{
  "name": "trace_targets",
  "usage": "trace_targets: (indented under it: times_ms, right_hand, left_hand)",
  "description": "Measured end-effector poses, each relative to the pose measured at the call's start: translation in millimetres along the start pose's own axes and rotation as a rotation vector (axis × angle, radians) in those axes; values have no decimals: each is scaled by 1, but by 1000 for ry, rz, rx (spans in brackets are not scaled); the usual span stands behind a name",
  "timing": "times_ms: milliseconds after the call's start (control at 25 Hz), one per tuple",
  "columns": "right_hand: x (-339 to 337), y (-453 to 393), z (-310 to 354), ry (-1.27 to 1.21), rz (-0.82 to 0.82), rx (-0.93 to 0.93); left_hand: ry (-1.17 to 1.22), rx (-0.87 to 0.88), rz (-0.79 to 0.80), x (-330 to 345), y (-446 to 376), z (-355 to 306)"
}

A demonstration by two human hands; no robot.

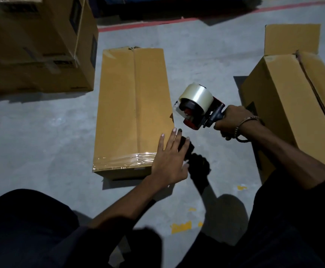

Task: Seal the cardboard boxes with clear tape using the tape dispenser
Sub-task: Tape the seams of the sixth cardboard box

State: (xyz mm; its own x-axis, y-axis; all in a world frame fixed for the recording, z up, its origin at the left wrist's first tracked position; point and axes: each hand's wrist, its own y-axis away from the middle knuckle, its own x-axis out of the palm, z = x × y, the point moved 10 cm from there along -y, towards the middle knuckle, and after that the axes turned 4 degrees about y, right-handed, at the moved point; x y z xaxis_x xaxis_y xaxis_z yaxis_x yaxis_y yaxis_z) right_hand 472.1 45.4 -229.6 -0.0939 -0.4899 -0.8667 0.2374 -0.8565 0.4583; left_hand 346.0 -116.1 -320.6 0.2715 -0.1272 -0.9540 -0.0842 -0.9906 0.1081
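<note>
A long closed cardboard box (132,105) lies on the floor in the middle, with clear tape (123,160) across its near end and along its centre seam. My left hand (170,159) rests with straight fingers on the box's near right corner. Just right of the box, my right hand (229,120) grips the dark handle of a red tape dispenser (196,105) carrying a roll of clear tape, held in the air above the floor. A second cardboard box (291,105) stands at the right with one flap raised.
Stacked strapped cartons (37,43) fill the far left corner. A red line (157,22) crosses the grey concrete floor (41,132) at the back. Yellow paint marks (181,227) dot the floor near my dark-clothed knees.
</note>
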Motion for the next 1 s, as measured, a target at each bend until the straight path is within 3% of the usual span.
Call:
trace_targets:
  times_ms: [80,120,160,240,280,360,440,680,1000]
  right_hand:
    - [21,3,3,-316,64,67]
    - [33,4,7,-502,96,104]
    - [44,7,14,-674,136,129]
    - [60,8,36,-938,231,97]
    - [64,7,50,-1034,285,41]
    - [67,6,73,-1145,373,-72]
    - [74,3,89,-1200,419,-122]
    - [90,-3,122,-1414,540,-55]
    - [86,15,119,-1322,549,-79]
  left_hand:
    - [348,-37,-53,-21,-1,15]
    - [499,-108,-154,-41,1,34]
    - [546,-213,-294,-61,8,61]
    - [382,-500,-524,-95,36,122]
    - [314,-674,-552,-101,56,154]
    - [399,-987,-464,-87,91,204]
    - [579,-1137,-343,-65,110,223]
    - [529,-1147,-292,-65,111,226]
    - [590,-1157,-54,-35,150,196]
